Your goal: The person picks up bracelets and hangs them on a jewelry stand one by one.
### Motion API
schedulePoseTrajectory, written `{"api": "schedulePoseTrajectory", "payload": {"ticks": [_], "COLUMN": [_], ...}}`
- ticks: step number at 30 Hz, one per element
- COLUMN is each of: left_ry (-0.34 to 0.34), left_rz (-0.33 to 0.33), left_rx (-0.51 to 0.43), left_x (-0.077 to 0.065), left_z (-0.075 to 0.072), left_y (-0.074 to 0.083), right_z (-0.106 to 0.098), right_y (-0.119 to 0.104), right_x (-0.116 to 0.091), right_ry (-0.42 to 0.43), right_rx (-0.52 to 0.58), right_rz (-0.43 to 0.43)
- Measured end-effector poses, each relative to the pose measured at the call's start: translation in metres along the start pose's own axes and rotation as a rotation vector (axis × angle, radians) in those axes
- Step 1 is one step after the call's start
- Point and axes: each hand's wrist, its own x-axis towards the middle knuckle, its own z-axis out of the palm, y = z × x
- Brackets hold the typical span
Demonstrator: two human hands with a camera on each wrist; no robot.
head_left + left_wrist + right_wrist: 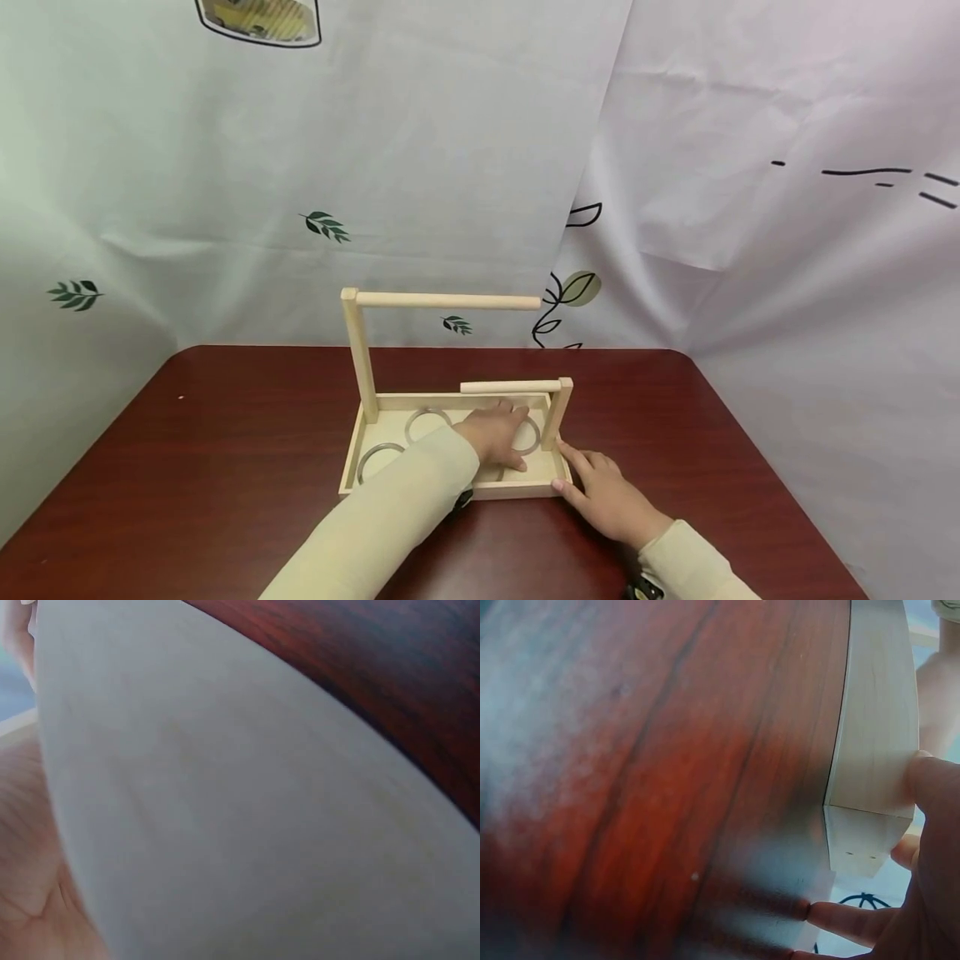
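On the surface [187, 475], the wooden tray [517, 492] has your left hand [492, 435] spread inside it and your right hand [606, 497] touching its near right corner, both unclenched, apparently steadying it, so the next move likely calls for a firm brace there.

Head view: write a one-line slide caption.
Left hand inside a pale wooden tray, right hand touching its near right corner.

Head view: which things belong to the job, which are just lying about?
Likely job:
wooden tray
tall post
long rod
short post
short rod
left hand, inside tray
right hand, at tray corner

Just there:
table
printed backdrop
pale speck
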Motion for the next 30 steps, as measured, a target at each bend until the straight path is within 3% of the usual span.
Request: {"api": "schedulePoseTrajectory", "payload": {"ticks": [8, 30], "left_ry": [0.031, -0.025], "left_rz": [0.027, -0.017], "left_rx": [-0.010, 0.003], "left_x": [0.0015, 0.0093], "left_z": [-0.0017, -0.0053], "left_y": [-0.0029, 0.0023], "right_z": [-0.0024, -0.0028], "right_y": [-0.0021, -0.0047], "right_x": [-0.0004, -0.0001], "right_ry": [-0.001, -0.047], "right_rx": [0.001, 0.016], "right_rz": [0.002, 0.048]}}
